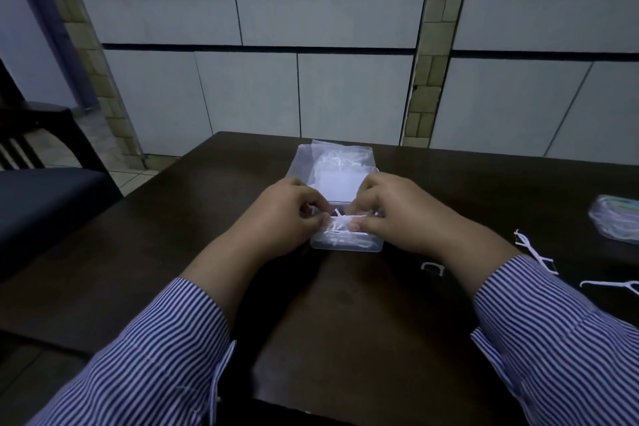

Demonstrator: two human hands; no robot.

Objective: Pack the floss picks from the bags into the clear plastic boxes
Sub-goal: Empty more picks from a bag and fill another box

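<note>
**Both hands pinching floss picks over clear box**

Left hand [288, 209] and right hand [387, 207] both have fingers curled, pinching a small bundle of white floss picks [340, 222] between them, right over the open clear plastic box [345, 244] on the dark table [207, 235]. Picks thin, white, tangled. Clear bag [333, 162] of picks lies just behind the box. 2 loose picks [534, 252] lie to the right, near another bag [617, 221].

Right hand [390, 207] hides box [345, 242] corner; bag [619, 220] cut by edge.
</note>
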